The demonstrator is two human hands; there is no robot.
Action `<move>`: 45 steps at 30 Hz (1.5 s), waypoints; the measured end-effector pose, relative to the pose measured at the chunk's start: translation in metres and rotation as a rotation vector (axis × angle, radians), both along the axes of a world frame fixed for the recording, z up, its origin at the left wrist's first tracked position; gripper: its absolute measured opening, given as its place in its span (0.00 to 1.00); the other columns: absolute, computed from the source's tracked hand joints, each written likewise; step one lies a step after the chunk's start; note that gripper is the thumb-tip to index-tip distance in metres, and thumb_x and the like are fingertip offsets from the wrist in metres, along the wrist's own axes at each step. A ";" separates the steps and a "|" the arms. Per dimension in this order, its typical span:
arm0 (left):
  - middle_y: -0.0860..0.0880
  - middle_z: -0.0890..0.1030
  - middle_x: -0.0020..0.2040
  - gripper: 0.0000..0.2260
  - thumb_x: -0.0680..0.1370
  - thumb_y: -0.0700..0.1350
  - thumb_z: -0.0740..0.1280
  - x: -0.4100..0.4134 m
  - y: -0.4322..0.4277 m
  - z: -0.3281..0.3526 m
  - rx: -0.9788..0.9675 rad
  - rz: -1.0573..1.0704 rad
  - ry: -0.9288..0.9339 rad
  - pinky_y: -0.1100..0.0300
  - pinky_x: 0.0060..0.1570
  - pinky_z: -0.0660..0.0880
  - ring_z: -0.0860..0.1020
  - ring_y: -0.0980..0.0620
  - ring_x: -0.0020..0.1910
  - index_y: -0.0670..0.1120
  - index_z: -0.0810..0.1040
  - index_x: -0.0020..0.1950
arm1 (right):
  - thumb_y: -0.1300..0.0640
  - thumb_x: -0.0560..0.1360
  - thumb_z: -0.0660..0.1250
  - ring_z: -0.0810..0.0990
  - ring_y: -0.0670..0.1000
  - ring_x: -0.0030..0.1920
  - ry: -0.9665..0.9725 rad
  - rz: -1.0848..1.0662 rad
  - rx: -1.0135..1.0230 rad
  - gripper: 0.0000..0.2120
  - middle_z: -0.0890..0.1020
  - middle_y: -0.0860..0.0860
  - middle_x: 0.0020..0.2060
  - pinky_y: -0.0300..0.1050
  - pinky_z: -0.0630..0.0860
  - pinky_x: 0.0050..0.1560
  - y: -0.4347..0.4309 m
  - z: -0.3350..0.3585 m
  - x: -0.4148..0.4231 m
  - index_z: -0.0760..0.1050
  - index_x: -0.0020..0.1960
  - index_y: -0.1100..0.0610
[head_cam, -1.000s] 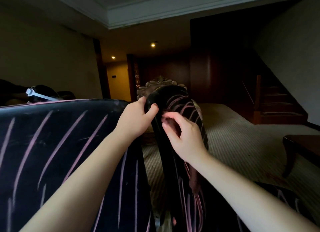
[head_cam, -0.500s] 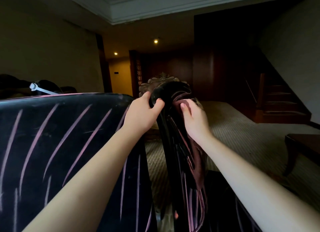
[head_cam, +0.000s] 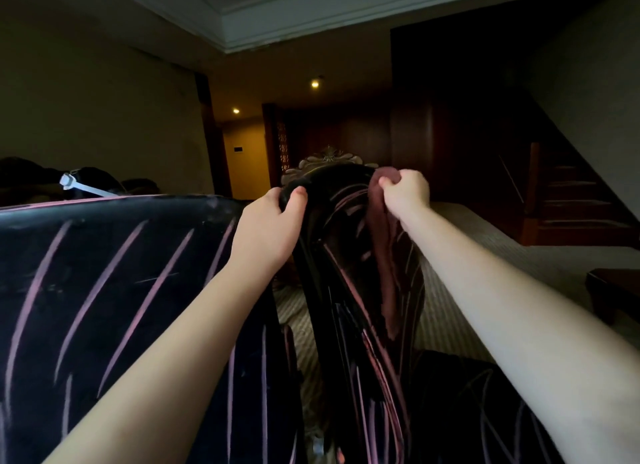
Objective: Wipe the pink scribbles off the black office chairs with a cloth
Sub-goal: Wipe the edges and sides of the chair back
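Atop the chair, the right hand pinches the cloth.

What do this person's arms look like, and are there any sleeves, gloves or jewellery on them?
Nothing is worn as far as the view shows. The left forearm and right forearm are bare up to the frame edge, with no sleeves or cuffs. The left grip and right grip are ungloved, with no rings, watch or wristband visible. The nails look short and plain, though the light is dim.
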State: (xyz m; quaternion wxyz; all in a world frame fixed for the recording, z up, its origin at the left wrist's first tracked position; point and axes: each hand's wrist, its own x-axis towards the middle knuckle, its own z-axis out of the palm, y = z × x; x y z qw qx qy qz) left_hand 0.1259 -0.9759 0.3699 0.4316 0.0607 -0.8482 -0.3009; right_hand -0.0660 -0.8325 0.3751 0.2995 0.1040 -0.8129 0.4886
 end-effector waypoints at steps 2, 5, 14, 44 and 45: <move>0.57 0.75 0.38 0.15 0.82 0.54 0.55 -0.001 -0.001 -0.001 -0.001 0.000 0.009 0.68 0.32 0.65 0.73 0.61 0.37 0.46 0.76 0.55 | 0.53 0.77 0.65 0.79 0.59 0.53 0.058 0.126 0.043 0.12 0.82 0.57 0.50 0.42 0.72 0.51 -0.010 -0.007 0.002 0.79 0.55 0.60; 0.58 0.74 0.38 0.15 0.82 0.54 0.55 0.000 -0.002 -0.002 0.005 -0.005 0.016 0.73 0.30 0.65 0.72 0.62 0.37 0.46 0.76 0.57 | 0.55 0.78 0.64 0.79 0.53 0.51 0.183 0.303 0.170 0.10 0.82 0.52 0.48 0.32 0.66 0.42 -0.020 -0.034 0.020 0.78 0.57 0.55; 0.57 0.76 0.40 0.16 0.82 0.52 0.56 0.000 -0.004 -0.006 0.086 -0.020 0.043 0.78 0.30 0.66 0.73 0.63 0.38 0.45 0.77 0.60 | 0.58 0.78 0.63 0.78 0.53 0.52 0.409 0.349 0.258 0.08 0.82 0.53 0.50 0.41 0.69 0.49 -0.025 -0.034 0.025 0.80 0.54 0.56; 0.65 0.73 0.41 0.09 0.82 0.50 0.58 0.001 0.000 -0.011 0.224 -0.105 0.084 0.81 0.33 0.65 0.71 0.70 0.40 0.53 0.74 0.58 | 0.50 0.83 0.51 0.66 0.59 0.71 -0.125 0.399 0.251 0.22 0.68 0.60 0.71 0.46 0.62 0.66 -0.032 -0.014 -0.003 0.63 0.75 0.55; 0.65 0.73 0.41 0.08 0.82 0.50 0.58 0.001 -0.001 -0.012 0.228 -0.110 0.087 0.80 0.33 0.66 0.72 0.70 0.40 0.54 0.74 0.57 | 0.50 0.83 0.53 0.67 0.58 0.70 -0.107 0.409 0.230 0.21 0.69 0.59 0.70 0.46 0.63 0.66 -0.033 -0.017 0.000 0.65 0.74 0.55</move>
